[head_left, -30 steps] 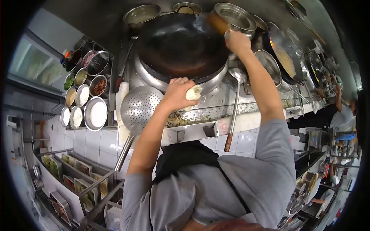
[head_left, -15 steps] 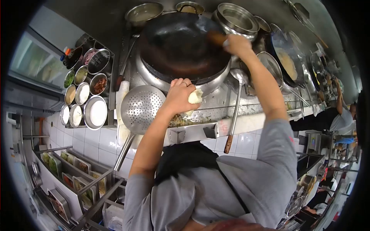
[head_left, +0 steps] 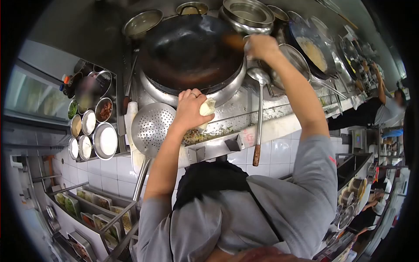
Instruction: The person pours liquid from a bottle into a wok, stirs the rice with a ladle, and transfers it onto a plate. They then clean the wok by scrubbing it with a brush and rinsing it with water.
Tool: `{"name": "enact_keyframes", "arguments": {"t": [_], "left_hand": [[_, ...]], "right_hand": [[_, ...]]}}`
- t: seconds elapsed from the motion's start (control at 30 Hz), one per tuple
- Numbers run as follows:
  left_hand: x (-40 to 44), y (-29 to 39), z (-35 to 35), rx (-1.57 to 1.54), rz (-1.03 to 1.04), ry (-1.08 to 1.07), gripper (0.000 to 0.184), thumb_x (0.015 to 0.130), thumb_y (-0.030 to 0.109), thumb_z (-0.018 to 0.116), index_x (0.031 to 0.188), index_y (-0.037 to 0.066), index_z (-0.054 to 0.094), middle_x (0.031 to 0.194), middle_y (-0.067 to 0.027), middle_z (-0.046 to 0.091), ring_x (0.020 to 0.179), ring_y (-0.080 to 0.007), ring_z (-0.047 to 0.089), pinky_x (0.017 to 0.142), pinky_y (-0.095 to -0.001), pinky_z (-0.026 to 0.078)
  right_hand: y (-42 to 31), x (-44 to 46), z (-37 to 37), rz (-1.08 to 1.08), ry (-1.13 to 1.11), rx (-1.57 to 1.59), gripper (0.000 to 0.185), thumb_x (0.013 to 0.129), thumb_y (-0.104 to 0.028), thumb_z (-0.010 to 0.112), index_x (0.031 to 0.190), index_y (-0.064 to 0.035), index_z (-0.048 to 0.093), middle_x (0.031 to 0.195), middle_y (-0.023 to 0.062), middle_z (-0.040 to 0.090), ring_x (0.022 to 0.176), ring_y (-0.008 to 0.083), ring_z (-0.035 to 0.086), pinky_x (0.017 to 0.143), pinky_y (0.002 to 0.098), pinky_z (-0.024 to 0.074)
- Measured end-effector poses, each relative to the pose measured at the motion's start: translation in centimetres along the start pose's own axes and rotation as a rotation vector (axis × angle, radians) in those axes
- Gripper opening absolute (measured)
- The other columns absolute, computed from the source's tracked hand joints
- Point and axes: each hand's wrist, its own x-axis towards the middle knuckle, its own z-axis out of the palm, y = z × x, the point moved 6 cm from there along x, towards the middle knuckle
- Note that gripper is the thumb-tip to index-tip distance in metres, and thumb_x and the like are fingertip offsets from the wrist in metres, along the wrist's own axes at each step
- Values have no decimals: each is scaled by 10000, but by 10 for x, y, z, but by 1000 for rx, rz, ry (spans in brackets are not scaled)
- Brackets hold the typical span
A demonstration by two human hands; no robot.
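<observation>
A large dark wok sits on a round metal ring, with nothing visible in its bowl. At its near rim, my left hand grips a pale folded cloth. My right hand is closed around a brown brush-like tool at the wok's right side; the tool is blurred by motion. A perforated skimmer lies left of my left forearm. To the right, a ladle with a wooden handle end rests across the counter edge.
Metal bowls of ingredients stand at the left. Behind the wok are several metal pots. A second wok with pale liquid is at the right, near a wire strainer. A co-worker stands far right.
The view has shifted, so the wok and counter appear further left. The brown tool in my right hand has moved from the wok's upper right edge down to its right side. My left hand keeps its hold.
</observation>
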Motion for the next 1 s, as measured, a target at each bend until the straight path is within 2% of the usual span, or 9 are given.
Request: {"name": "enact_keyframes", "arguments": {"t": [0.13,0.3,0.4,0.5,0.77,0.87,0.9,0.93,1.0], "left_hand": [[-2,1,-3,20,-15,-16,484,598,387,794,927,41,709,1060,-126,588,1058,-307,504,990,-447,340],[-7,-1,2,41,88,17,499,604,392,804,941,35,709,1170,-145,571,1128,-326,485,1034,-469,316],[-9,-3,0,29,135,21,494,602,393,808,922,32,703,1228,-148,559,1169,-323,467,1041,-469,312],[-10,-2,4,54,167,26,493,607,403,801,923,35,709,1243,-147,558,1180,-323,458,1038,-464,302],[-14,-4,13,175,205,19,504,625,416,802,965,52,722,1303,-145,530,1198,-335,431,1059,-485,288],[-19,-12,16,201,275,9,499,626,411,788,964,51,714,1386,-142,505,1259,-352,404,1053,-500,287],[-23,-17,19,182,326,40,515,617,410,794,986,59,715,1406,-148,499,1257,-355,411,1049,-497,287],[-26,-19,22,193,350,62,520,613,402,799,1007,73,716,1401,-155,503,1245,-364,423,1043,-495,291],[-24,-2,17,247,364,23,543,648,460,794,1028,82,708,1384,-174,515,1234,-390,453,1035,-493,331]], "right_hand": [[79,-13,-15,525,569,344,710,789,-511,705,1274,-15,552,1097,222,688,1025,372,672,893,465,524],[12,-142,121,304,725,1049,720,754,-240,786,1350,-7,457,1221,193,620,1107,275,612,942,373,477],[-31,-233,209,530,643,1296,568,753,-222,772,1241,-55,533,1034,179,670,895,297,667,793,370,517],[-52,-286,197,724,582,995,480,753,-233,766,1161,-52,591,958,189,685,820,326,681,749,389,526],[-70,-318,202,584,370,737,327,812,-214,737,1082,-41,677,961,207,679,774,375,658,758,447,526],[-91,-363,189,546,751,710,187,845,-152,693,1001,-49,696,986,192,678,905,375,640,806,422,521],[-98,-383,202,526,854,656,212,865,-130,701,1070,-75,692,1031,123,682,843,262,658,660,364,526],[-105,-404,203,618,777,751,223,841,-160,693,1042,-65,676,1103,181,667,1034,378,626,899,433,510],[-114,-442,220,627,685,688,240,842,-176,687,1068,-99,670,1125,191,643,1016,387,628,872,439,520]]}}
